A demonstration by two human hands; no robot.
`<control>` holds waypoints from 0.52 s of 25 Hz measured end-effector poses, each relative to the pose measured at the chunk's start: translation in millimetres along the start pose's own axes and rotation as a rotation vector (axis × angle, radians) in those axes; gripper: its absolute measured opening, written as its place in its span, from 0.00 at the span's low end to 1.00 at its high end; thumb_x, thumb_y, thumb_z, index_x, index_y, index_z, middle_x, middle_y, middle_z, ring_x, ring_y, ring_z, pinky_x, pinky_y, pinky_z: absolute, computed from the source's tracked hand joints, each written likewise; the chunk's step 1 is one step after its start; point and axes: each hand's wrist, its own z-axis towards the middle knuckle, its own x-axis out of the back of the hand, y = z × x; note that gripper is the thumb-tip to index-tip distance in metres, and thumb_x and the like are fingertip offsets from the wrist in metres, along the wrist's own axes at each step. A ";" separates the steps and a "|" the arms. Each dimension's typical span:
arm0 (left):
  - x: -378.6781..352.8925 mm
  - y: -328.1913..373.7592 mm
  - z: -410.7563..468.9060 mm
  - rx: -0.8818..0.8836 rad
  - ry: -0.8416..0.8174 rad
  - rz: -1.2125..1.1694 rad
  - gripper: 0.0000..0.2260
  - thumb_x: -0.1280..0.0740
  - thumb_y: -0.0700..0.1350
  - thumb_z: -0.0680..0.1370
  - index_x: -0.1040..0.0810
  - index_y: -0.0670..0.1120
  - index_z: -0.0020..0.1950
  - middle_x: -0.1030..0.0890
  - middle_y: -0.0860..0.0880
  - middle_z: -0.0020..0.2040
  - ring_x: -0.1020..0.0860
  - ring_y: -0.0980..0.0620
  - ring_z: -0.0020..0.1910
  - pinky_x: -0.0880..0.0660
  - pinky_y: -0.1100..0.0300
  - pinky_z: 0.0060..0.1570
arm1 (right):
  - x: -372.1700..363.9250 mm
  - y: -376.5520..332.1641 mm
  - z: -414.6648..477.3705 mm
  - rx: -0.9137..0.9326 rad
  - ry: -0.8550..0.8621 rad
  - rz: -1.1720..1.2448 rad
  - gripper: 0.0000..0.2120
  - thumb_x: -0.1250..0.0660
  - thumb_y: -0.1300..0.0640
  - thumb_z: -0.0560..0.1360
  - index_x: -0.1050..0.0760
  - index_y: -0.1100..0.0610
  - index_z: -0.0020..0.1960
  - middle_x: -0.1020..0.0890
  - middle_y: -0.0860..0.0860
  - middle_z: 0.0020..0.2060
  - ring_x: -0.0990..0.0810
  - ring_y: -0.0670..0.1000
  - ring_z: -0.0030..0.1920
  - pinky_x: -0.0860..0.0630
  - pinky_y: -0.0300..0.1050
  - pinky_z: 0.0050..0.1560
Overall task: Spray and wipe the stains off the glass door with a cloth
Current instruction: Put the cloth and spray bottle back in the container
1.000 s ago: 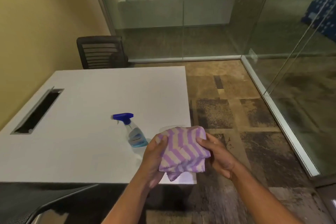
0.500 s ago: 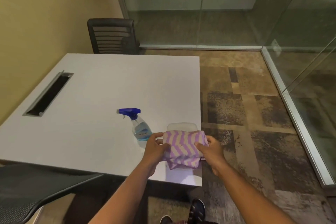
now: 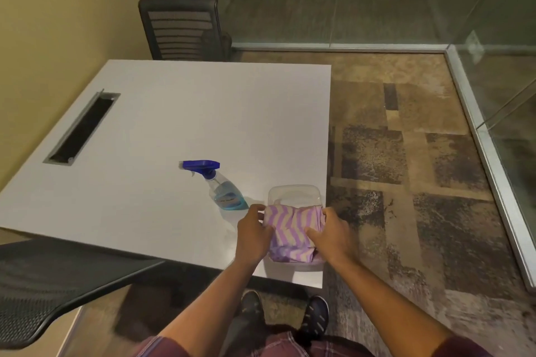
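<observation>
Head view: left hand [image 3: 253,230] and right hand [image 3: 333,233] both clasping the folded purple-striped cloth [image 3: 293,236], pressed into a clear plastic container [image 3: 294,193]. Spray bottle [image 3: 220,187] just left of the grip. Probably the closing step, stowing the cloth; next, letting go.

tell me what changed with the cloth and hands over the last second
Both hands, left hand and right hand, lowered the folded striped cloth from mid-air into the clear container at the table corner, still gripping it. The spray bottle stayed put.
</observation>
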 end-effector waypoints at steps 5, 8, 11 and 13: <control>0.1 -7.4 5.5 -0.189 -0.032 0.350 0.26 0.30 0.50 0.84 0.33 0.48 0.81 0.29 0.45 0.80 0.29 0.42 0.79 0.31 0.45 0.79 | 3.7 -1.0 -11.1 0.077 0.097 -0.194 0.30 0.25 0.40 0.75 0.29 0.51 0.70 0.23 0.52 0.64 0.23 0.56 0.65 0.25 0.56 0.65; 4.1 -13.3 -7.0 -0.459 -0.074 0.623 0.24 0.37 0.57 0.85 0.32 0.51 0.80 0.32 0.46 0.82 0.33 0.43 0.81 0.36 0.45 0.80 | 4.5 -2.0 -25.5 0.246 0.139 -0.234 0.22 0.26 0.46 0.78 0.26 0.51 0.69 0.21 0.51 0.62 0.22 0.56 0.62 0.26 0.56 0.63; 5.8 -25.2 -17.6 -0.629 -0.285 0.893 0.29 0.44 0.65 0.84 0.33 0.50 0.80 0.33 0.45 0.83 0.39 0.41 0.85 0.46 0.37 0.84 | -3.2 -6.7 -32.5 0.469 -0.013 -0.362 0.17 0.34 0.54 0.81 0.25 0.51 0.70 0.20 0.50 0.64 0.21 0.56 0.65 0.28 0.54 0.65; 6.0 -28.9 -18.5 -0.683 -0.396 1.015 0.33 0.42 0.65 0.84 0.38 0.48 0.84 0.38 0.44 0.85 0.46 0.40 0.88 0.55 0.33 0.85 | -10.4 -13.3 -32.1 0.529 -0.140 -0.422 0.21 0.37 0.57 0.82 0.29 0.53 0.74 0.22 0.51 0.69 0.23 0.56 0.69 0.30 0.54 0.69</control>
